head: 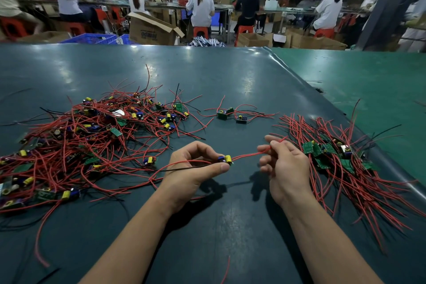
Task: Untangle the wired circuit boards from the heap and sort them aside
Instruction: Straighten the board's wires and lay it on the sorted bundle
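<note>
A tangled heap of small green circuit boards with red and black wires (92, 136) covers the left of the dark green table (230, 76). A sorted pile of boards with red wires (341, 161) lies at the right. My left hand (193, 168) pinches one small board with a yellow capacitor (227, 159) between thumb and fingers, just above the table. My right hand (285, 163) pinches that board's red wire (249, 155), stretched between the two hands. The board's other red and black wires trail left under my left hand toward the heap.
Three separate boards with wires (230, 114) lie in the middle behind my hands. A lighter green mat (368, 80) covers the table's right side. Beyond the far edge stand cardboard boxes (149, 30), blue crates and seated people at benches.
</note>
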Tool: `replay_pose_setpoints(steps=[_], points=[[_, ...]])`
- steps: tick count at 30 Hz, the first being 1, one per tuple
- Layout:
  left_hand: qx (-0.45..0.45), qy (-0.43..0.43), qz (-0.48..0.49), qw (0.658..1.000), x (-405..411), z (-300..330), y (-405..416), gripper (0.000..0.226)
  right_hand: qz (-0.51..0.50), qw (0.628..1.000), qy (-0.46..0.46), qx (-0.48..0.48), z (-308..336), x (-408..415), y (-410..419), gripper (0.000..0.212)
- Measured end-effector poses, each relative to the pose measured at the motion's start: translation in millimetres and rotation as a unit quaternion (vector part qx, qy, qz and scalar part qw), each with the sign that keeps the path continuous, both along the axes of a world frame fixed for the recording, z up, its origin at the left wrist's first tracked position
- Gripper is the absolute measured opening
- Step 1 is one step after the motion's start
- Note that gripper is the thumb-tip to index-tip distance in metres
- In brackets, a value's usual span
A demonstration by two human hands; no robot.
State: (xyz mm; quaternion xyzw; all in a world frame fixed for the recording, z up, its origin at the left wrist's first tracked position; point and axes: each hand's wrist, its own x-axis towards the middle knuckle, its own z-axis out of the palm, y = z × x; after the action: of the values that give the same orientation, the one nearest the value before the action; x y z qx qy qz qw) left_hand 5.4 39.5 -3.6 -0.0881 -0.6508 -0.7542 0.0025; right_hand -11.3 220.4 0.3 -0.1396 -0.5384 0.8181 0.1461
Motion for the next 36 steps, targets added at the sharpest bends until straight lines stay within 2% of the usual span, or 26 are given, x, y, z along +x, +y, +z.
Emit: replay_pose_setpoints(steps=[7,12,20,26,29,31,34,36], points=[[0.017,0.007,-0.014,1.000,1,0,0,0.028,0.012,1.000,0.016,-0.003,3,1,2,0.016],[0.020,0.006,-0.010,1.000,0,0,-2,0.028,-0.013,0.998,0.016,-0.067,7,1,5,0.013],[0.037,0.006,-0.039,0.999,0,0,-6,0.025,0.032,0.996,0.012,-0.079,6,1,10,0.022],[0.054,0.009,-0.023,0.998,0,-1,-5,0.023,-0.005,0.999,0.029,0.022,4,1,10,0.019],[0.088,0.039,0.078,0.992,-4,-2,-1,0.023,0.067,0.996,-0.017,-0.050,6,2,2,0.025],[0.088,0.057,0.132,0.986,-6,-3,0,0.025,0.159,0.984,-0.071,-0.039,5,6,-6,0.032],[0.054,0.058,0.119,0.990,-4,-6,3,0.025,0.260,0.963,-0.066,0.027,-1,12,-19,0.020],[0.023,0.052,0.097,0.994,-2,-6,6,0.025,0.249,0.967,-0.045,0.041,-5,12,-22,0.023]])
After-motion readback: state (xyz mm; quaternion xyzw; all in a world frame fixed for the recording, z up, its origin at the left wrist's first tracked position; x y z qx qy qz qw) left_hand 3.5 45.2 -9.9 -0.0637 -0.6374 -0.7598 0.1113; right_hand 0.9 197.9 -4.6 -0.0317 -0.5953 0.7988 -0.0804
